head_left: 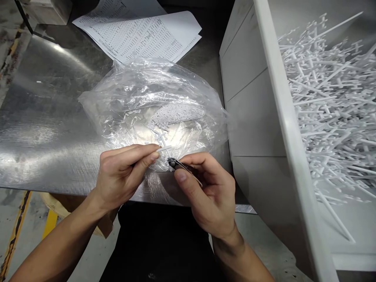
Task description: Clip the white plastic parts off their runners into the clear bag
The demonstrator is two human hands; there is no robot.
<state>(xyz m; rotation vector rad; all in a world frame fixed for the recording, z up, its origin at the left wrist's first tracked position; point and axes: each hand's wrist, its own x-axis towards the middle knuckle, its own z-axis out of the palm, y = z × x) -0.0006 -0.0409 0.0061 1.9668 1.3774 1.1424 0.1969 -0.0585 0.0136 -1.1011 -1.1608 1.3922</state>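
My left hand (126, 172) pinches a thin white plastic piece with short side branches (162, 141) between thumb and fingertips. In my right hand (207, 188) is a small metal clipper (185, 168), gripped between thumb and fingers, its tip at the lower end of the white piece. Beneath both lies a clear plastic bag (132, 92), spread out and crumpled. Inside or on the bag is a pile of tiny white parts (176, 114); which of the two I cannot tell.
The bag lies on a metal table (44, 137). Printed papers (143, 37) are behind it. At the right stands a large white bin (255, 113) holding a heap of white branched plastic pieces (337, 105). A box (49, 11) sits at the back left.
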